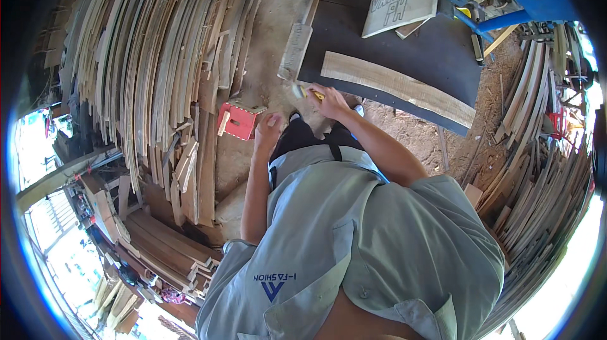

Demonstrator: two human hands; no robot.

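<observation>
From my remote station I note the right hand closed around the handle of what looks like a yellow-handled brush, its pale head just beside the lower end of a grey board near the corner of the dark tabletop; contact not resolvable. Left hand loosely curled near the red stool; I cannot tell whether it has hold of anything. Progress: brush in hand, pale plank lying on the tabletop, no treated patch distinguishable on either piece, so I judge any brushing as largely remaining, with low confidence.
</observation>
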